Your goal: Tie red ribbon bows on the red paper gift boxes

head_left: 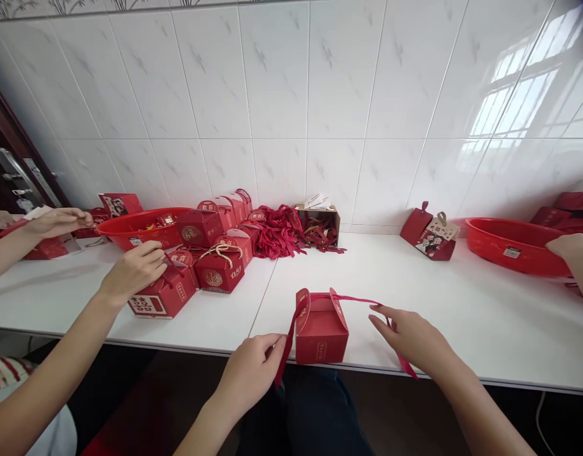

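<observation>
A red gift box stands at the table's front edge, straight before me, its two rounded top flaps leaning up with a gap between them. A red ribbon runs through the flaps and out to both sides. On the left, my left hand pinches one end of the ribbon beside the box. To the right, my right hand has the other stretch between thumb and fingers, and its tail hangs below the palm. Neither hand touches the box itself.
A co-worker's hand touches the top of another red box at left. Stacked boxes, a ribbon heap and a cardboard box stand behind. Red basins sit on both sides; another person's hand is at right.
</observation>
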A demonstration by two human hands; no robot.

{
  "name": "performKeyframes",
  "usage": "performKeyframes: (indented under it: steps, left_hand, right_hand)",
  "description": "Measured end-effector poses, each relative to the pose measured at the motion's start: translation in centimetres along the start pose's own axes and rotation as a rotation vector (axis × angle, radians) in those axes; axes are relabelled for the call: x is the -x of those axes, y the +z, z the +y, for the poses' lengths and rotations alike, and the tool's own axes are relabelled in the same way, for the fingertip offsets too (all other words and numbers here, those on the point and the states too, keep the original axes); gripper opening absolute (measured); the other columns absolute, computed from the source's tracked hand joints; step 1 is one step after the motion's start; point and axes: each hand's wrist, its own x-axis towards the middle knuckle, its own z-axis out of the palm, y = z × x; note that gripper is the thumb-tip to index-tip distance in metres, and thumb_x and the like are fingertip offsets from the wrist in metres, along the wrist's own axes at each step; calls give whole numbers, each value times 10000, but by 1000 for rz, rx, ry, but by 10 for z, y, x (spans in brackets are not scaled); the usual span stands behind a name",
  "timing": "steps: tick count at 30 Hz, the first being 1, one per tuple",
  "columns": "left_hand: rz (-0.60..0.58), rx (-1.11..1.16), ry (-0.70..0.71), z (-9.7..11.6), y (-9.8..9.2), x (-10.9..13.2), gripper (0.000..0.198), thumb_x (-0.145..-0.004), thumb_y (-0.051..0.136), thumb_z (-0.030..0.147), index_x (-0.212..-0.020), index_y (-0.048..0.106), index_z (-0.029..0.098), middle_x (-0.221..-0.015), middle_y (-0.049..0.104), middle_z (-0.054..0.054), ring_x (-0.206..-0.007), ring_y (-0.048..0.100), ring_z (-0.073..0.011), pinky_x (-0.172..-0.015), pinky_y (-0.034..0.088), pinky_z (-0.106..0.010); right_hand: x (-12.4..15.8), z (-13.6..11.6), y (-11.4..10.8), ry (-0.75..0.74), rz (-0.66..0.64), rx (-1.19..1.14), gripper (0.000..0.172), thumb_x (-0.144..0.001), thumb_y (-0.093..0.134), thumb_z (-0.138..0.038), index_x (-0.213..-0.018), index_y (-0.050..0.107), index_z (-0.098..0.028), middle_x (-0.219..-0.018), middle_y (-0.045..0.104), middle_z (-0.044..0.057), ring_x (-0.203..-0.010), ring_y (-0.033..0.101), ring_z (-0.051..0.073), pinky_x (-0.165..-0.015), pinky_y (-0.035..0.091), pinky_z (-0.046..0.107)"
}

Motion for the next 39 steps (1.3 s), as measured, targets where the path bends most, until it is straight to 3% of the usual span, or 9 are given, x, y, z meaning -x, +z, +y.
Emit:
performKeyframes:
  steps: [4, 7, 9, 12, 18, 22, 28, 35, 39]
  left_hand:
    - [-39, 211, 53, 2, -2, 9, 446, -896, 363, 517, -646, 540, 193, -539, 414, 32, -534, 410, -136, -556, 317, -239]
    - [-7, 340, 38, 3, 2, 10, 419, -886, 399, 520, -920, 670, 202, -608, 521, 10, -614, 500, -168, -623, 396, -252]
    - [35, 427, 45, 1, 5, 8, 452, -871, 443, 510, -1131, 648, 202, -746, 613, -28, -793, 576, -209, -742, 442, -275]
    - [48, 480, 47, -4, 13, 1, 532, -868, 453, 518, -1281, 563, 202, -850, 651, -48, -889, 590, -216, -810, 451, -290]
    - [-123, 554, -138, -12, 28, -12, 751, -883, 299, 616, -1469, 199, 156, -518, 530, 50, -443, 500, -144, -533, 441, -277]
    - [94, 732, -148, -13, 33, -12, 626, -838, 442, 591, -1305, 353, 184, -696, 605, 5, -531, 573, -143, -529, 455, -256]
    - [360, 763, -76, -12, 36, -17, 392, -789, 569, 539, -941, 569, 177, -1005, 626, -85, -969, 605, -227, -721, 511, -274]
    - [194, 914, 22, 1, 51, -18, 465, -877, 455, 534, -1215, 540, 226, -1204, 594, -88, -1094, 571, -222, -868, 488, -295]
    - [231, 914, 23, 4, 61, -11, 494, -887, 427, 541, -1258, 542, 236, -1314, 524, -91, -1213, 491, -237, -939, 453, -307]
  right_hand:
    - [2, 1, 0, -11, -284, -362, 566, -858, 407, -593, -1310, 513, -269, -650, 605, 9, -537, 561, 167, -547, 429, 295]
    - [-1, -7, 14, -27, -386, -674, 646, -849, 422, -615, -1380, 415, -248, -800, 658, 34, -637, 609, 178, -560, 468, 300]
    - [-4, -16, 26, -89, -335, -861, 630, -832, 468, -611, -1338, 478, -236, -1080, 655, 79, -919, 629, 210, -731, 506, 326]
    - [-7, -30, 45, -128, -197, -1038, 557, -814, 513, -604, -1249, 581, -262, -1341, 537, 47, -1259, 453, 234, -1020, 381, 355]
    - [-6, -47, 84, 88, -56, -1384, 544, -789, 545, -604, -1256, 572, -327, -1402, 479, -7, -1336, 375, 250, -1085, 329, 410]
    - [-4, -49, 87, 35, 35, -1664, 441, -786, 602, -543, -1125, 659, -267, -1333, 554, 34, -1292, 440, 247, -1065, 376, 406]
    - [-5, -49, 84, 62, 91, -1683, 349, -776, 643, -489, -1039, 690, -265, -1306, 578, 18, -1285, 447, 219, -1076, 364, 377]
    - [0, -57, 87, 73, 59, -1531, 480, -794, 586, -533, -1209, 605, -293, -1340, 547, 6, -1288, 437, 241, -1044, 386, 394]
    - [6, -57, 86, 88, 47, -1512, 474, -807, 557, -554, -1210, 602, -308, -1342, 545, -5, -1298, 424, 237, -1056, 366, 396]
